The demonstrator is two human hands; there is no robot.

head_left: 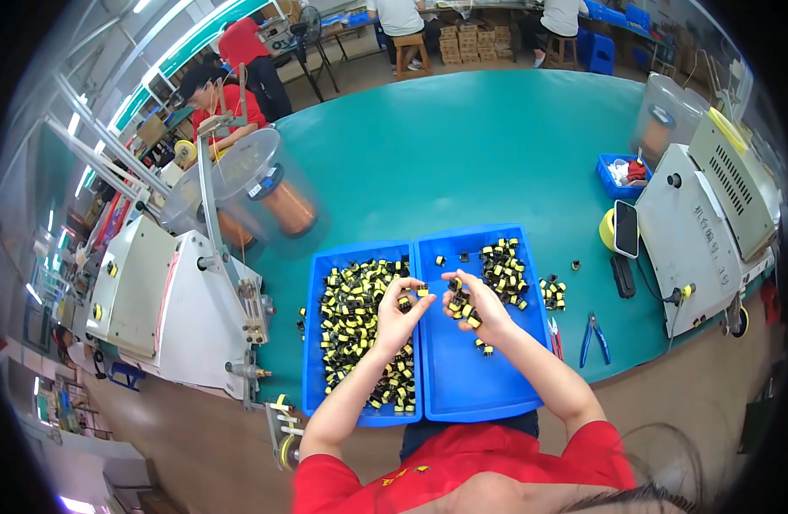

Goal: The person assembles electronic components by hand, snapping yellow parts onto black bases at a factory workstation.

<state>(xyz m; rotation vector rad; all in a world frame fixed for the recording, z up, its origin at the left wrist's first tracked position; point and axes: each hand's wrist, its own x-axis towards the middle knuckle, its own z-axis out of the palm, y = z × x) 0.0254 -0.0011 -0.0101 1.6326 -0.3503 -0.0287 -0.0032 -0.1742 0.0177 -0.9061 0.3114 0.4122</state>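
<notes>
Two blue trays lie side by side in front of me. The left tray [311, 377] is heaped with small black transformers [359, 317] wrapped in yellow tape. In the right tray [467, 385], more of them cluster at the far right corner, a few lie loose, and much of the blue bottom shows. Over the edge between the trays, my left hand [397, 322] pinches one transformer [423, 290] between thumb and fingertips, with another by its fingers. Close beside it, above the right tray, my right hand [490, 315] is curled around several transformers [461, 307].
Right of the trays lie loose transformers [552, 293], red-handled tweezers [555, 339], blue pliers [594, 339] and a phone [625, 229] against a yellow roll. Grey machines stand left [192, 308] and right [702, 231]. Copper wire spools [289, 210] sit in clear covers; co-workers are beyond.
</notes>
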